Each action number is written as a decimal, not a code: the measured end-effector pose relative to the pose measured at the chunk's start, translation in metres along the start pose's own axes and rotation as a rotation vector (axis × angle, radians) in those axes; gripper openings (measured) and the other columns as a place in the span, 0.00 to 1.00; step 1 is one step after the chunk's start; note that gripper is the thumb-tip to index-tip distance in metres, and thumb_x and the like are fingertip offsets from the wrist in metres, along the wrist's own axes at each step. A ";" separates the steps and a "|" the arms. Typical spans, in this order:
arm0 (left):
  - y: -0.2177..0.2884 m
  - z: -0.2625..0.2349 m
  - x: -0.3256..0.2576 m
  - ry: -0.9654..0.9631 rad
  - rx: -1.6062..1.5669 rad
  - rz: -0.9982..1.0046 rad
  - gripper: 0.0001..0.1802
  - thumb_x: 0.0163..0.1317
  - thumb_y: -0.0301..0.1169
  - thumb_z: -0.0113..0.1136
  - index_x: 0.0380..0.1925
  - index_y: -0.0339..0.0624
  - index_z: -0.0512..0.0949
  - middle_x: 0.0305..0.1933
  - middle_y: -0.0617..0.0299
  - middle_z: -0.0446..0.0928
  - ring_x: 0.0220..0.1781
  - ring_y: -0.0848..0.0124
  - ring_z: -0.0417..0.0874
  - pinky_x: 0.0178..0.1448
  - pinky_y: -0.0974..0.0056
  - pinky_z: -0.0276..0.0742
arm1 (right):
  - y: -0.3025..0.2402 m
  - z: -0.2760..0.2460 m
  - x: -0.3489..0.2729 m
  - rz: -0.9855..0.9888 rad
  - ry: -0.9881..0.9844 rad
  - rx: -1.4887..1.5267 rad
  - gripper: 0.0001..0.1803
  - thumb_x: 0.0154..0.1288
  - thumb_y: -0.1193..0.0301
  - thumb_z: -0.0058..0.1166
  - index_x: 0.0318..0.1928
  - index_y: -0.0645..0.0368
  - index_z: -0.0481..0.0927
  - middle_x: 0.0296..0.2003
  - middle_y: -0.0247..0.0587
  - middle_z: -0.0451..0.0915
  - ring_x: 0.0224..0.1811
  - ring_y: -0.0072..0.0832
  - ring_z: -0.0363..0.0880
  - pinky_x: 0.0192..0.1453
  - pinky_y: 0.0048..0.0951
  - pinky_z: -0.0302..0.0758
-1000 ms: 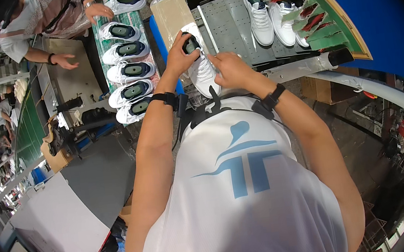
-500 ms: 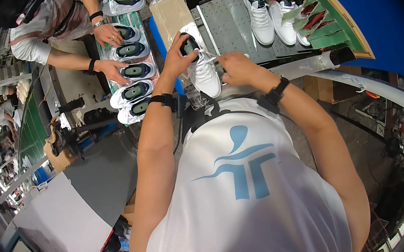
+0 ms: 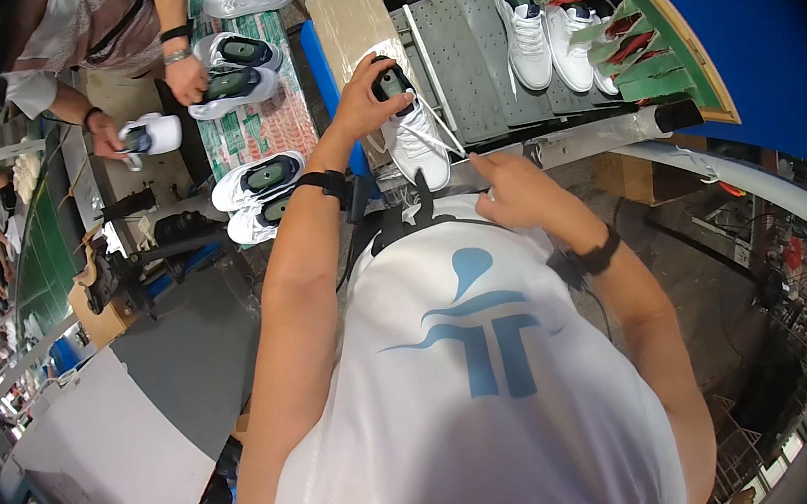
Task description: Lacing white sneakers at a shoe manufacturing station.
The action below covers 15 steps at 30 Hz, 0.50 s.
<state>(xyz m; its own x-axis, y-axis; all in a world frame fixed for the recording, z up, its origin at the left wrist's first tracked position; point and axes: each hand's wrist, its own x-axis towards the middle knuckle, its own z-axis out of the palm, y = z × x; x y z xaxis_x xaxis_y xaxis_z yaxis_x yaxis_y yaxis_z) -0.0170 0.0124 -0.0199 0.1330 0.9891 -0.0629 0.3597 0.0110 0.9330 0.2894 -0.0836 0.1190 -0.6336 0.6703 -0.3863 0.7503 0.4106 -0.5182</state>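
Head view: the white sneaker (image 3: 412, 130) lies on the grey perforated bench (image 3: 477, 72), its long axis running away from the person. The left hand (image 3: 362, 98) grips its heel end; the right hand (image 3: 514, 188), loosely open, hovers just beside its toe, touching nothing.

Sneaker (image 3: 412, 135) on metal bench (image 3: 480, 91) at 12 o'clock, left hand (image 3: 362, 96) on its heel end, right hand (image 3: 507, 189) just at 5 o'clock of it. 2 more shoes (image 3: 548, 33) on bench at 1 o'clock, beside slanted rack (image 3: 661, 49). At 10 o'clock, row of shoes (image 3: 259, 184) on conveyor (image 3: 253, 129); co-worker's hands (image 3: 186, 77) further along at 11.
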 end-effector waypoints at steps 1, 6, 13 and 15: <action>-0.001 0.001 -0.001 0.013 0.085 0.035 0.39 0.56 0.39 0.83 0.68 0.48 0.79 0.83 0.42 0.65 0.83 0.49 0.68 0.82 0.55 0.66 | -0.014 -0.010 -0.011 0.011 0.030 0.126 0.38 0.61 0.63 0.59 0.68 0.77 0.76 0.47 0.65 0.83 0.51 0.57 0.84 0.60 0.50 0.80; -0.003 0.000 0.000 0.014 0.276 0.095 0.40 0.56 0.48 0.81 0.67 0.49 0.79 0.79 0.41 0.69 0.79 0.42 0.72 0.80 0.50 0.69 | -0.038 -0.005 -0.008 0.056 0.071 0.236 0.36 0.60 0.65 0.59 0.67 0.75 0.77 0.46 0.66 0.82 0.50 0.60 0.82 0.58 0.51 0.80; -0.027 0.001 0.005 0.012 0.174 0.117 0.49 0.47 0.62 0.83 0.70 0.61 0.79 0.81 0.41 0.64 0.79 0.34 0.67 0.80 0.42 0.68 | -0.049 0.030 0.061 -0.071 0.340 0.229 0.37 0.59 0.68 0.61 0.69 0.71 0.76 0.45 0.62 0.81 0.50 0.58 0.81 0.58 0.51 0.77; -0.032 0.003 0.006 0.015 0.190 0.108 0.49 0.48 0.62 0.82 0.71 0.61 0.78 0.82 0.43 0.63 0.79 0.34 0.66 0.81 0.42 0.68 | -0.041 0.034 0.082 -0.088 0.314 0.082 0.38 0.58 0.67 0.62 0.69 0.70 0.76 0.46 0.61 0.82 0.50 0.58 0.82 0.60 0.52 0.77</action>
<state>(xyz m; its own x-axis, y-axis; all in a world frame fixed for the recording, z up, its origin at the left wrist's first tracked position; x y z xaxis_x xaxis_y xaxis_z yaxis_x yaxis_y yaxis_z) -0.0246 0.0174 -0.0510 0.1665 0.9852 0.0403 0.5117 -0.1212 0.8506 0.2005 -0.0669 0.0826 -0.5964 0.7976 -0.0905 0.6697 0.4323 -0.6038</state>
